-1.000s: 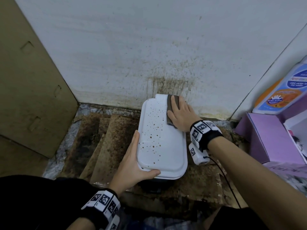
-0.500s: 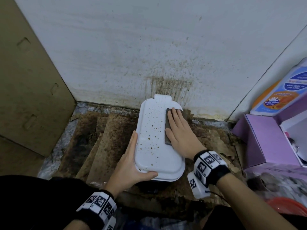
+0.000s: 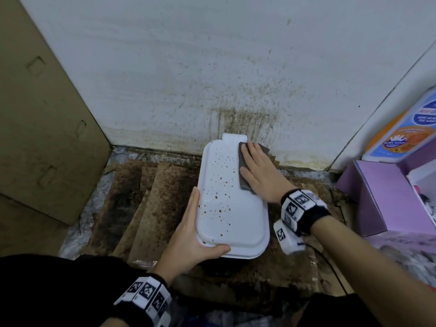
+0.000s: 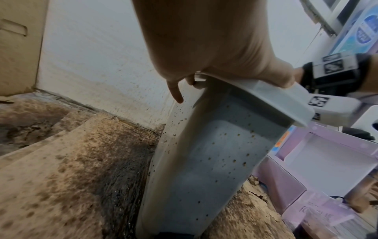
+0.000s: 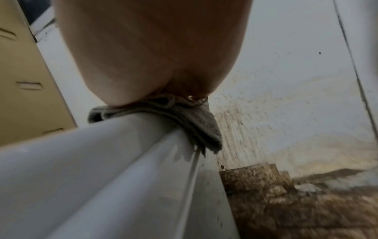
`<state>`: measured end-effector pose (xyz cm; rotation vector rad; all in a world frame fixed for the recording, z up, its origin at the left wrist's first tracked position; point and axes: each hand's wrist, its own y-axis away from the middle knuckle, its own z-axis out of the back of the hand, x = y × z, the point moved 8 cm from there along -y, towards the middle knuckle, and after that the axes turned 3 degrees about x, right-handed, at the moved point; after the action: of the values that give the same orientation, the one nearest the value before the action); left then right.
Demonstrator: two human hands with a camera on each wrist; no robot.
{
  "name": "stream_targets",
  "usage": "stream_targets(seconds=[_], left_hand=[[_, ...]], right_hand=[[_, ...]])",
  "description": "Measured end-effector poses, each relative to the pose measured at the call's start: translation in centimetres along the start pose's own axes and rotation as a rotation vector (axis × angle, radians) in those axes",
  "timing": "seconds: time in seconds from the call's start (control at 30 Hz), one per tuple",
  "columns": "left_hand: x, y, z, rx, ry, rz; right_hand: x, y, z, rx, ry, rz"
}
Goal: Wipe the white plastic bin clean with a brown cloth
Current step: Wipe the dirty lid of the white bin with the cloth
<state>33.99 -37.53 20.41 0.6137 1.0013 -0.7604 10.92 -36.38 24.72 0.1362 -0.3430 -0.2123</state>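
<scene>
Plainly the bin (image 3: 232, 197) is a tall, thin-walled plastic thing: light, smooth and fairly stiff, I judge, so likely to skid or tip under a hard wipe unless steadied. It stands on stained cardboard (image 3: 151, 197) on the floor, its far end close to the spattered wall (image 3: 212, 79). Brown specks cover the left and middle of its white lid; the strip along the right edge looks cleaner.

The left hand (image 3: 193, 234) steadies it at the near left corner, fingers straight along the lid's left edge and thumb lying across the near rim; the left wrist view shows the thumb on top of the lid and fingers under its lip. That rim seems the sensible place to hold, since the speckled sides below offer nothing to grip.

The right hand (image 3: 260, 174) lies flat, fingers straight, pressing the cloth (image 3: 244, 171) onto the far right part of the lid. The cloth is soft and folded, and in the right wrist view it drapes over the lid's edge.

Near on the right stand a purple box (image 3: 377, 197) and a blue-and-orange pack (image 3: 405, 135); a cardboard panel (image 3: 42, 114) leans on the left. The wall and the box crowd the far and right sides, so reaching those faces may call for turning the bin.
</scene>
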Motion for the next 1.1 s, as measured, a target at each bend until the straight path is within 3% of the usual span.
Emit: stream_targets(seconds=[0.17, 0.37, 0.9, 1.1], left_hand=[[-0.1, 0.0, 0.1, 0.014, -0.013, 0.006], [-0.1, 0.1, 0.1, 0.008, -0.019, 0.001], [-0.2, 0.4, -0.2, -0.002, -0.024, -0.021], [-0.3, 0.3, -0.1, -0.001, -0.047, -0.015]], right_hand=[[-1.8, -5.2, 1.5, 0.037, 0.091, 0.017], [-2.0, -5.6, 1.1, 0.0, 0.132, 0.005], [5.1, 8.1, -3.1, -0.029, 0.048, 0.017], [5.6, 9.0, -3.4, -0.041, 0.043, -0.012]])
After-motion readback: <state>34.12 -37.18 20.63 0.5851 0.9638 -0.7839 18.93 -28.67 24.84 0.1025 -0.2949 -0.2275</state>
